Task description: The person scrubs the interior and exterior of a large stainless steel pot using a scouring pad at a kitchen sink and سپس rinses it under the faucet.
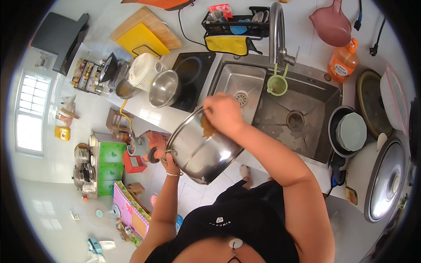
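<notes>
A shiny steel pot (206, 153) is held tilted in front of my body, left of the sink. My left hand (169, 165) is closed at a side handle (158, 154) of the pot. My right hand (222, 113) is closed against the pot near its rim. A brownish patch below those fingers may be a reflection or something held; I cannot tell. Beyond the hand lies a steel double sink (318, 147) with a smaller left basin (241, 72). A small green strainer-like cup (277, 84) hangs under the faucet (276, 35).
A steel bowl (165, 89) overlaps the black cooktop (193, 72), beside a white rice cooker (145, 72). Right of the sink stand an orange soap bottle (343, 63), stacked basins (351, 131) and a large lidded pot (364, 175). A yellow cloth (226, 44) hangs behind.
</notes>
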Tool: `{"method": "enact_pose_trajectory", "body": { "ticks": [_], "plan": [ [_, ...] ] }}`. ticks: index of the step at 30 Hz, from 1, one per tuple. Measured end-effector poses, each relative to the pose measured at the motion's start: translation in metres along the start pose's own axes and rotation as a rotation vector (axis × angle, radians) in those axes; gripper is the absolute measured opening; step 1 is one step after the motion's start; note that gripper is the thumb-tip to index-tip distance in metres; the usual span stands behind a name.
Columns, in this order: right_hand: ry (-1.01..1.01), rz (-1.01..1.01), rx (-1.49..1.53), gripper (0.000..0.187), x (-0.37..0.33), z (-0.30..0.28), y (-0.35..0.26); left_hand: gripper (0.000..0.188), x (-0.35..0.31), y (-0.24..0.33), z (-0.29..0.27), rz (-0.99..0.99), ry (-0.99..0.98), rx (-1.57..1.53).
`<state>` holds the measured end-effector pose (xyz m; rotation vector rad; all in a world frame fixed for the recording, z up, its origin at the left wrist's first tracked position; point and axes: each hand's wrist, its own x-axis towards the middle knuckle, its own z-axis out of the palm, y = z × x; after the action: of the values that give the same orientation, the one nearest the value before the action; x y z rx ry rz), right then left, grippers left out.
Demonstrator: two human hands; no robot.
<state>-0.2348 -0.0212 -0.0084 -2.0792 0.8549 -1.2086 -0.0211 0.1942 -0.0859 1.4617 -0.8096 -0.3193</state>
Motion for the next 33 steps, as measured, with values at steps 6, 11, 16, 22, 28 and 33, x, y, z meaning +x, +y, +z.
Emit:
{"method": "enact_pose_trajectory", "body": {
  "ticks": [6, 11, 16, 22, 28, 33],
  "plan": [
    [-0.196, 0.673, 0.69, 0.008, -0.024, 0.065, 0.12, 0.061, -0.011, -0.099, -0.111, -0.187, -0.082, -0.209],
    [-0.111, 0.335, 0.682, 0.01, -0.008, 0.041, 0.058, 0.066, -0.032, -0.117, -0.125, -0.296, -0.082, -0.517],
    [-0.189, 0.613, 0.662, 0.01, -0.031, 0.063, 0.114, 0.063, -0.017, -0.094, -0.11, -0.346, -0.038, -0.254],
    [-0.059, 0.797, 0.921, 0.009, -0.073, 0.06, 0.128, 0.081, -0.002, -0.075, -0.088, -0.294, -0.132, -0.238],
    [-0.074, 0.941, 0.989, 0.008, -0.125, 0.008, 0.125, 0.064, 0.002, -0.091, -0.097, -0.183, -0.152, -0.056],
    [0.147, 1.027, 1.175, 0.004, -0.188, -0.003, 0.109, 0.069, 0.001, -0.06, -0.065, 0.057, -0.19, 0.418]
  ]
}}
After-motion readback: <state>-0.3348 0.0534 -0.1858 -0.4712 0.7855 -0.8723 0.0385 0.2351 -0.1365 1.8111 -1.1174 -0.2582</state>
